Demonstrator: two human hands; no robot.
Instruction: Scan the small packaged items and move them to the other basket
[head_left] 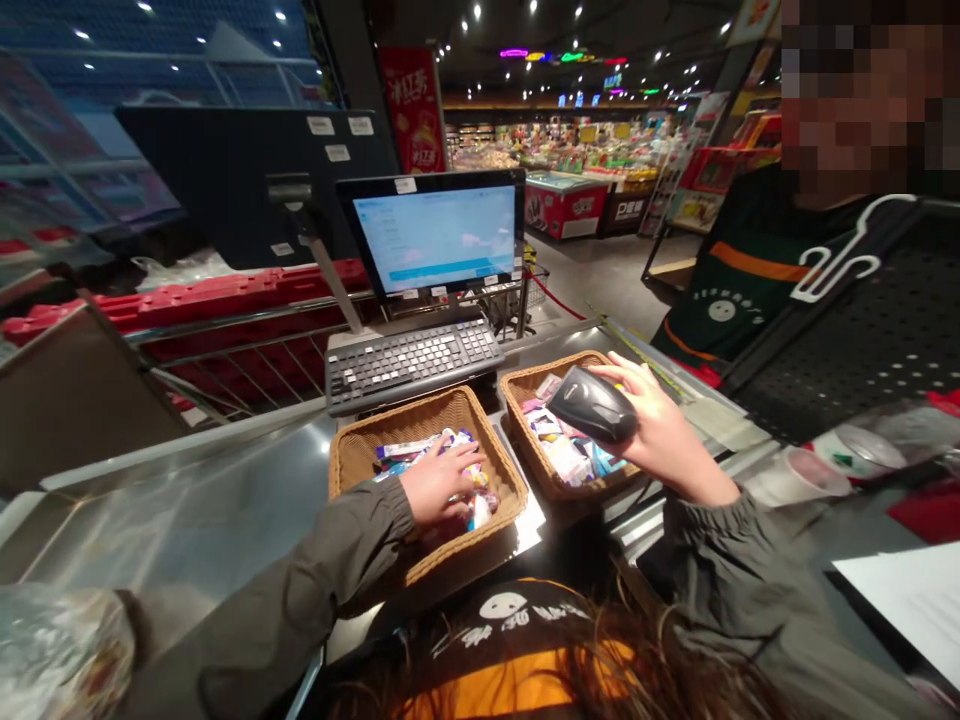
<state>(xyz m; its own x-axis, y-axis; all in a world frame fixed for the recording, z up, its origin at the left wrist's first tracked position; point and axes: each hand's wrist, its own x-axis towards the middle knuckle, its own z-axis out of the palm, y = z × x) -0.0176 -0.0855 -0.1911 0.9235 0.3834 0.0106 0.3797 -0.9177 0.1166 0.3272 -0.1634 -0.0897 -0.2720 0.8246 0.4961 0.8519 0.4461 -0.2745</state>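
My left hand [439, 485] reaches into the left wicker basket [352, 455] and its fingers close on small wrapped packets [469, 480] lying in it. My right hand [656, 425] holds a black barcode scanner [592, 403] over the right wicker basket [525, 385], which also holds several small packets [562, 450]. Both baskets stand side by side on the steel checkout counter [202, 500].
A keyboard [412, 362] and a lit till screen [439, 237] stand behind the baskets. Red shopping trolleys [225, 330] are lined up at the left. A person in a dark top [750, 270] stands at the right beside a black perforated panel [877, 330]. White paper [907, 590] lies near right.
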